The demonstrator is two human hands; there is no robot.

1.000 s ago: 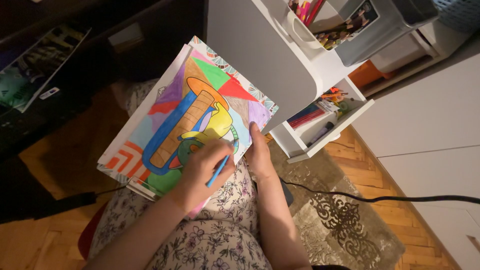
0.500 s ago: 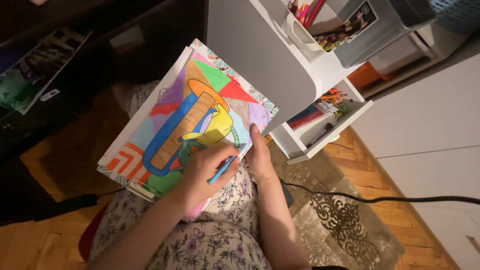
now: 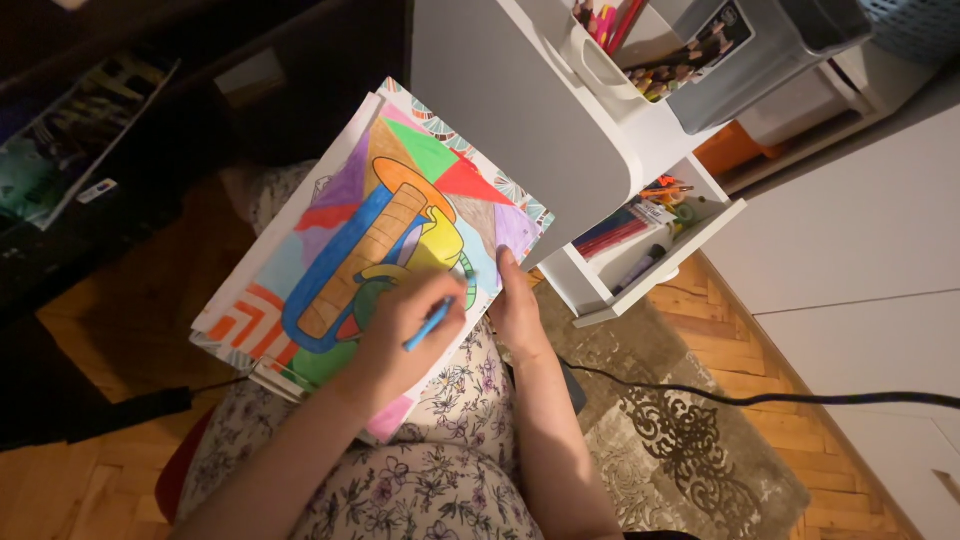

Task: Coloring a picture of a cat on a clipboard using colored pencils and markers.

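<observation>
Currently: left hand [image 3: 400,335] fingers closed around a blue pencil [image 3: 428,325], tip end down on the coloring page [image 3: 370,240]. Hand sits over the lower right part of the drawing, covering some of the green and yellow areas. Right hand [image 3: 517,305] flat along the page's right edge, fingers together, thumb side on the paper, steadying it. Page lies tilted on a pad on the person's lap, over a floral dress [image 3: 440,470].

Around it: white cart [image 3: 560,130] just beside the page's upper right corner, touching or overlapping it, can't tell which. Cart's top bins hold colored pencils [image 3: 680,70]; lower open shelf [image 3: 650,250] holds markers. Black cable [image 3: 760,398] runs across the patterned rug [image 3: 680,450] and wooden floor [image 3: 760,350].
</observation>
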